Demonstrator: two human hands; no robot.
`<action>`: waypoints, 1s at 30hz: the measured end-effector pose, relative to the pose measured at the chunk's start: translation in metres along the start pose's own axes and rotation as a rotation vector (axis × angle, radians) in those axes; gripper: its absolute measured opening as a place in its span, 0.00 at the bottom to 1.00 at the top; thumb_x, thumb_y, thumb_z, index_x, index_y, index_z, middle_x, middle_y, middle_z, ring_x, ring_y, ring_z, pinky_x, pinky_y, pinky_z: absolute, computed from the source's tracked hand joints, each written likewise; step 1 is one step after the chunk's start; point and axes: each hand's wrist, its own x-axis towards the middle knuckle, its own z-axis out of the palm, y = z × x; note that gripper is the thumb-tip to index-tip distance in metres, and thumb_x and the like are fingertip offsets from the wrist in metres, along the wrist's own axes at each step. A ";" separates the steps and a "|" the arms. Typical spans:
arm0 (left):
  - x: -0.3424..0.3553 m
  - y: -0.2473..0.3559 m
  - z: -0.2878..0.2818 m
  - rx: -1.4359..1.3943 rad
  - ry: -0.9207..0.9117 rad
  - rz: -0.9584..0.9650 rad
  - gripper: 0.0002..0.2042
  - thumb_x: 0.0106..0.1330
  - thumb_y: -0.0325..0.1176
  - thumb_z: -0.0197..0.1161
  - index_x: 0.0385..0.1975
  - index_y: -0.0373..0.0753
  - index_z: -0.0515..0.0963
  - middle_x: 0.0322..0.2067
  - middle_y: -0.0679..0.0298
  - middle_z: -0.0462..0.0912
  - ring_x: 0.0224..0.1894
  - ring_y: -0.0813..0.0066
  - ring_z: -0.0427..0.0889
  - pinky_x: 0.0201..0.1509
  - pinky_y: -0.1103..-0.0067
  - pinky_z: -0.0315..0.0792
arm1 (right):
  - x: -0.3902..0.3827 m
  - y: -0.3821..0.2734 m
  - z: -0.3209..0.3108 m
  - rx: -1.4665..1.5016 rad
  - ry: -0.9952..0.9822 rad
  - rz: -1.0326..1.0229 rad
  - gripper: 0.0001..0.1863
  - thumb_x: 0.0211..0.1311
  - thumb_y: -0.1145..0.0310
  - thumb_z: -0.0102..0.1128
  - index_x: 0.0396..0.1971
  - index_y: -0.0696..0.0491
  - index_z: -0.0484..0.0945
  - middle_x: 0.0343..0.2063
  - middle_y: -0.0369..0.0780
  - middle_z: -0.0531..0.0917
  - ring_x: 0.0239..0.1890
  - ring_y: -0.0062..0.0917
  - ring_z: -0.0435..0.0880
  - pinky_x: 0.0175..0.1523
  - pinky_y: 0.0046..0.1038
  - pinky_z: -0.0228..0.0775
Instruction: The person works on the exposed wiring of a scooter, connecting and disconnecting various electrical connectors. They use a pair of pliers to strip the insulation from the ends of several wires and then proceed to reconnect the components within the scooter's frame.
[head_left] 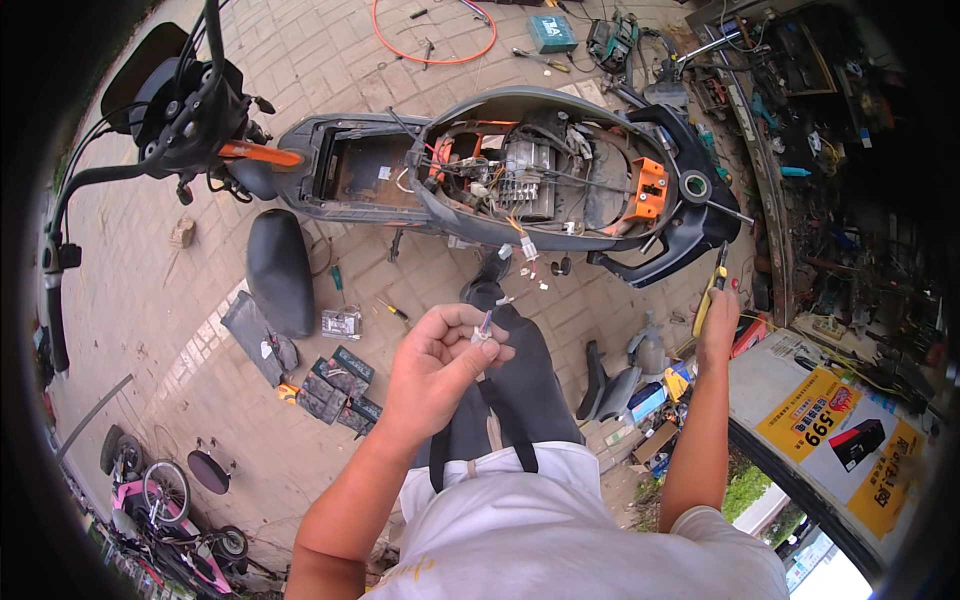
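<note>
My left hand [440, 365] pinches a small white connector [482, 333] with thin wires over my dark-clad leg. More loose connectors [528, 246] hang from a wire bundle just above it, at the side of an opened scooter body [590, 239]. Inside the body are cables, a finned metal box [527, 178] and orange parts. At the right, my right hand [718, 325] is closed on yellow-handled pliers [712, 292], their jaws pointing up beside the scooter's dark rear rail.
A black seat [280, 270], dark flat packs [338, 390], a screwdriver [392, 310] and a pink bicycle [165, 530] lie or stand on the paving [180, 300]. The handlebar [65, 190] is upper left. A cluttered tool bench [775, 230] and a cabinet with yellow posters [800, 420] line the right.
</note>
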 end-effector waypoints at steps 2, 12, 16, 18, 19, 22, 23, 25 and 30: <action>-0.018 -0.007 -0.012 0.043 0.019 -0.032 0.13 0.66 0.22 0.61 0.49 0.30 0.70 0.42 0.56 0.82 0.43 0.71 0.84 0.50 0.77 0.79 | -0.067 -0.019 0.021 0.143 -0.186 0.005 0.10 0.62 0.65 0.59 0.34 0.57 0.73 0.24 0.34 0.74 0.24 0.17 0.72 0.30 0.20 0.66; -0.135 0.023 0.022 0.226 0.002 0.196 0.12 0.63 0.17 0.62 0.45 0.30 0.71 0.39 0.55 0.83 0.40 0.71 0.84 0.48 0.76 0.80 | -0.273 -0.139 0.028 0.293 -0.979 -0.263 0.10 0.55 0.70 0.68 0.34 0.60 0.81 0.46 0.40 0.74 0.47 0.24 0.75 0.54 0.27 0.68; -0.166 0.035 0.035 0.569 0.106 0.414 0.11 0.63 0.23 0.67 0.43 0.30 0.75 0.34 0.59 0.84 0.37 0.79 0.83 0.40 0.81 0.78 | -0.278 -0.173 0.041 0.315 -1.187 -0.290 0.13 0.57 0.68 0.69 0.36 0.63 0.81 0.48 0.39 0.75 0.45 0.21 0.77 0.50 0.23 0.70; -0.181 0.037 0.038 0.682 0.216 0.481 0.11 0.61 0.23 0.68 0.42 0.32 0.77 0.31 0.60 0.84 0.34 0.79 0.83 0.37 0.80 0.78 | -0.283 -0.185 0.049 0.241 -1.287 -0.411 0.14 0.57 0.68 0.69 0.37 0.63 0.81 0.49 0.40 0.75 0.45 0.22 0.77 0.50 0.23 0.70; -0.188 0.038 0.044 0.727 0.266 0.495 0.10 0.61 0.23 0.68 0.41 0.32 0.78 0.31 0.60 0.84 0.34 0.80 0.83 0.38 0.80 0.78 | -0.289 -0.196 0.047 0.232 -1.307 -0.432 0.13 0.56 0.69 0.68 0.36 0.64 0.81 0.49 0.40 0.75 0.45 0.22 0.77 0.49 0.23 0.70; -0.191 0.036 0.057 0.764 0.513 0.479 0.10 0.61 0.27 0.68 0.41 0.34 0.79 0.31 0.58 0.84 0.32 0.78 0.84 0.36 0.79 0.78 | -0.294 -0.208 0.057 0.165 -1.289 -0.447 0.16 0.55 0.72 0.67 0.41 0.65 0.77 0.42 0.41 0.79 0.37 0.19 0.80 0.46 0.23 0.72; -0.184 0.036 0.062 0.749 0.541 0.499 0.11 0.63 0.30 0.68 0.43 0.34 0.78 0.31 0.55 0.84 0.31 0.73 0.85 0.36 0.77 0.78 | -0.288 -0.207 0.061 0.151 -1.262 -0.385 0.16 0.55 0.73 0.67 0.42 0.65 0.76 0.37 0.39 0.80 0.33 0.18 0.80 0.43 0.23 0.73; -0.188 0.013 0.072 0.671 0.532 0.633 0.10 0.62 0.29 0.65 0.41 0.36 0.76 0.31 0.51 0.82 0.33 0.54 0.84 0.36 0.69 0.77 | -0.292 -0.176 0.048 0.313 -1.253 -0.197 0.08 0.56 0.76 0.64 0.35 0.63 0.78 0.34 0.39 0.79 0.35 0.19 0.79 0.44 0.23 0.72; -0.175 -0.002 0.091 0.806 0.893 0.759 0.12 0.64 0.32 0.65 0.45 0.36 0.77 0.30 0.54 0.83 0.30 0.60 0.84 0.34 0.73 0.77 | -0.273 -0.192 0.076 0.195 -1.476 -0.114 0.04 0.61 0.70 0.63 0.28 0.52 0.78 0.18 0.32 0.78 0.14 0.15 0.74 0.17 0.21 0.61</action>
